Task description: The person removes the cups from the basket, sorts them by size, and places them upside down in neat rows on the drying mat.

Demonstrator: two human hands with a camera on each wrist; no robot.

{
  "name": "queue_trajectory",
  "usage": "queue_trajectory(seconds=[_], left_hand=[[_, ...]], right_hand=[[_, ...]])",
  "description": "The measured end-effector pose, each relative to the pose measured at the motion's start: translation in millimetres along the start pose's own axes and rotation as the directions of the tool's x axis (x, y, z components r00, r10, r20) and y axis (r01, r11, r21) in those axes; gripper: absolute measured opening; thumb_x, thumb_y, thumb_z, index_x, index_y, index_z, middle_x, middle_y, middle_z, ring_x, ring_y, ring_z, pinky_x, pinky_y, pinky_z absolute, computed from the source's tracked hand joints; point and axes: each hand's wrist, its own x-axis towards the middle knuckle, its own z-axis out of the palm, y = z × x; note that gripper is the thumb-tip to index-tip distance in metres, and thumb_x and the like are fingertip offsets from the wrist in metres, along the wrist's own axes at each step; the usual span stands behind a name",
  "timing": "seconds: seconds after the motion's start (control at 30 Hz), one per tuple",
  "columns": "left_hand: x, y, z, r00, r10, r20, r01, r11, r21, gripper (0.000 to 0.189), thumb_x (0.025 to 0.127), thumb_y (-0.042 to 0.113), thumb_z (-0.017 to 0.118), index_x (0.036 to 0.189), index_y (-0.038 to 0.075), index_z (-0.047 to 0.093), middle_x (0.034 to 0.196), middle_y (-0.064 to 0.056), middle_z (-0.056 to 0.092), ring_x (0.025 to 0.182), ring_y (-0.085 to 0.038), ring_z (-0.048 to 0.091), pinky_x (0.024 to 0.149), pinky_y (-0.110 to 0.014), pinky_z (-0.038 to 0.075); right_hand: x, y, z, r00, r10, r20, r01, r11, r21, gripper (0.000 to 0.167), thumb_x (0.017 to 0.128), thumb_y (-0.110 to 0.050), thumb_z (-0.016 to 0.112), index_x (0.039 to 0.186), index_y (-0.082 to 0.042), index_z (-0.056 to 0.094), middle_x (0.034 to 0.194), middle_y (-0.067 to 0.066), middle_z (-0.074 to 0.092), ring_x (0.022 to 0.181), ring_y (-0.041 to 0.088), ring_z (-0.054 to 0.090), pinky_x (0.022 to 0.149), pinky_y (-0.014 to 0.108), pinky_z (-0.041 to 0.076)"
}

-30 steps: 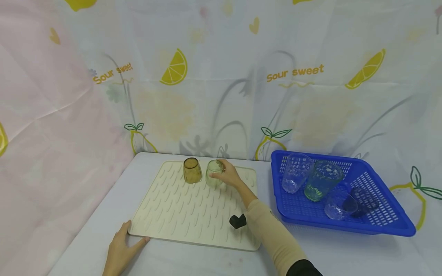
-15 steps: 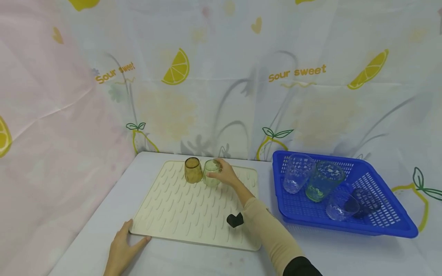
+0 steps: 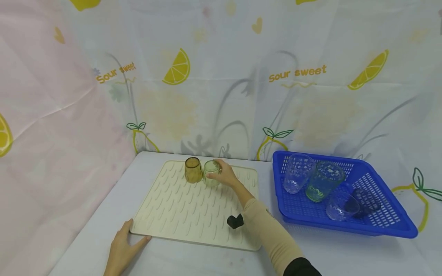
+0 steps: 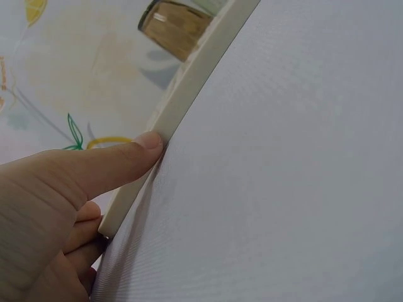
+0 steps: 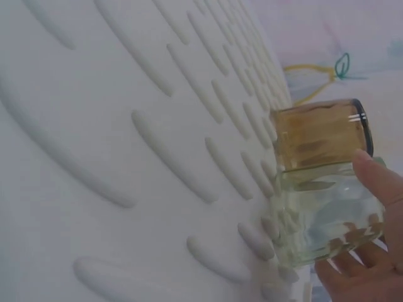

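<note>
Green glass [image 3: 211, 181] has slid toward nine o'clock, beside the amber glass [image 3: 193, 170]; my right hand [image 3: 226, 174] grips it on the mat [image 3: 179, 214], near twelve; my left hand [image 3: 121, 247] holds the mat's eight o'clock corner, likely steadying it.

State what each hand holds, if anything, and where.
Right hand: green glass, by its sides, between thumb and fingers. Left hand: mat, by its near left corner.

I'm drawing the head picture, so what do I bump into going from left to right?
Left hand, brown glass, pale green glass, then, in the blue basket, a tall clear glass, a bigger greenish glass, a dark glass.
</note>
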Motion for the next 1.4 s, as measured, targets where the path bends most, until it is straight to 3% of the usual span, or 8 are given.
queue_trajectory(seconds=[0.4, 1.0, 1.4], left_hand=[[0.3, 0.4, -0.5, 1.000, 0.004, 0.011, -0.004, 1.000, 0.004, 0.092, 0.075, 0.026, 0.077, 0.129, -0.027, 0.026, 0.131, -0.049, 0.028, 0.120, -0.062, 0.029, 0.105, -0.068, 0.017], [0.6, 2.9, -2.0, 0.998, -0.051, 0.048, 0.051, 0.999, 0.007, 0.094, 0.076, 0.029, 0.077, 0.132, -0.025, 0.024, 0.134, -0.048, 0.026, 0.123, -0.062, 0.026, 0.104, -0.069, 0.018], [0.3, 4.1, -3.0, 0.997, -0.059, 0.056, 0.058, 0.998, 0.006, 0.095, 0.077, 0.029, 0.077, 0.132, -0.025, 0.023, 0.134, -0.048, 0.025, 0.123, -0.062, 0.025, 0.105, -0.069, 0.018]], right_hand=[[-12.3, 7, 4, 0.998, 0.054, 0.020, -0.054, 0.999, 0.006, 0.072, 0.081, -0.023, 0.074, 0.139, -0.001, 0.039, 0.136, 0.020, 0.048, 0.126, 0.037, 0.044, 0.103, 0.048, 0.041], [-13.6, 11, 10, 0.998, 0.059, -0.008, -0.059, 0.998, -0.003, 0.069, 0.077, -0.025, 0.077, 0.134, -0.002, 0.045, 0.127, 0.018, 0.054, 0.118, 0.033, 0.050, 0.098, 0.046, 0.046], [-17.4, 14, 11, 0.999, 0.045, -0.029, -0.044, 0.997, 0.056, 0.078, 0.076, -0.020, 0.079, 0.140, -0.002, 0.038, 0.134, 0.024, 0.049, 0.123, 0.037, 0.047, 0.103, 0.048, 0.042]])
